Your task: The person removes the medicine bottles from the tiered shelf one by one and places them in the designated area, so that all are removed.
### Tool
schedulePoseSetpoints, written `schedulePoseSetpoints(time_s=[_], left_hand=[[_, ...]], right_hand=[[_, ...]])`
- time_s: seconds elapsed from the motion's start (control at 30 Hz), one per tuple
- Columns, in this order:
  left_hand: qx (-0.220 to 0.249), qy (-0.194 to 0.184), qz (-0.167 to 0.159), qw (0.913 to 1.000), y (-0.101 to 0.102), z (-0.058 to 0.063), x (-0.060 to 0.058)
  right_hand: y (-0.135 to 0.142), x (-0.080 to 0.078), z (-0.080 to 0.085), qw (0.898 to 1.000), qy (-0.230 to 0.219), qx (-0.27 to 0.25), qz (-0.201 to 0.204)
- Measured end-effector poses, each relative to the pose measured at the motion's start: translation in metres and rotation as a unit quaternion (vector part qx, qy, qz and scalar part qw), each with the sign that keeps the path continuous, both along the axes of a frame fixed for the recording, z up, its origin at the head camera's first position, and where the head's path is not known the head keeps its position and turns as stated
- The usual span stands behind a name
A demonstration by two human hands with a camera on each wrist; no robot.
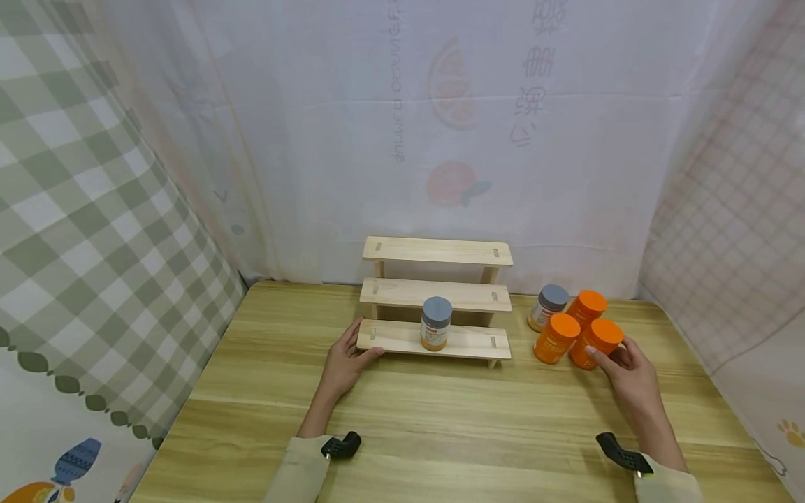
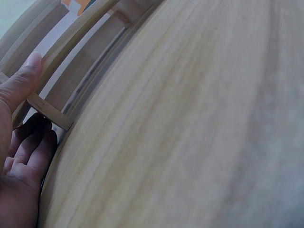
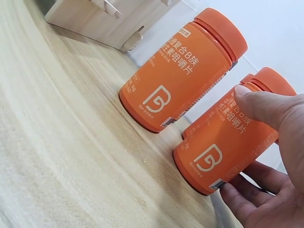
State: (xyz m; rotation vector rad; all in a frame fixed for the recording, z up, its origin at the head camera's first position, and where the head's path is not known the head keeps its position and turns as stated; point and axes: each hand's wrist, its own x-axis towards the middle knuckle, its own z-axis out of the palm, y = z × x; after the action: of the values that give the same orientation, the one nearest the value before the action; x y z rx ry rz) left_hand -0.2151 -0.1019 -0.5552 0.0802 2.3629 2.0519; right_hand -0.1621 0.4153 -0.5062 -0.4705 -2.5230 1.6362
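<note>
A three-tier wooden stand (image 1: 434, 295) is at the back of the table. My left hand (image 1: 342, 367) grips the left end of its lowest shelf; in the left wrist view the thumb (image 2: 28, 73) lies on the shelf's edge and the fingers curl beneath. One bottle with a grey lid (image 1: 437, 323) stands upright on that shelf. To the right, my right hand (image 1: 635, 381) holds an orange bottle (image 3: 209, 147) between thumb and fingers, the thumb close under the lid. This bottle stands upright, nearest the right hand in a tight group.
Beside the held bottle are a second orange bottle (image 3: 175, 71), another orange one (image 1: 590, 306) behind, and a grey-lidded bottle (image 1: 548, 307) at the group's back left. A white curtain (image 1: 327, 175) hangs behind the wooden table (image 1: 465, 426), with cloth on both sides.
</note>
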Motion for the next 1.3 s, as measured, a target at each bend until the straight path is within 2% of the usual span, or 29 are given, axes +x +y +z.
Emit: schedulePoseSetpoints(time_s=[0.43,0.77,1.1,1.3], left_hand=[[0.01,0.007,-0.011,0.9999,-0.002,-0.002,0.0],[0.003,0.008,-0.01,0.9999,-0.002,-0.002,0.0],[0.009,0.008,-0.014,0.9998,-0.003,-0.002,0.0],[0.003,0.006,-0.017,0.9998,-0.005,-0.003,0.0]], right_hand=[[0.0,0.001,0.004,1.0,-0.007,0.006,0.003],[-0.002,0.002,0.016,0.997,-0.006,0.075,0.004],[-0.008,0.003,0.037,0.994,0.063,0.086,0.009],[-0.017,0.007,0.049,0.993,0.074,0.095,0.014]])
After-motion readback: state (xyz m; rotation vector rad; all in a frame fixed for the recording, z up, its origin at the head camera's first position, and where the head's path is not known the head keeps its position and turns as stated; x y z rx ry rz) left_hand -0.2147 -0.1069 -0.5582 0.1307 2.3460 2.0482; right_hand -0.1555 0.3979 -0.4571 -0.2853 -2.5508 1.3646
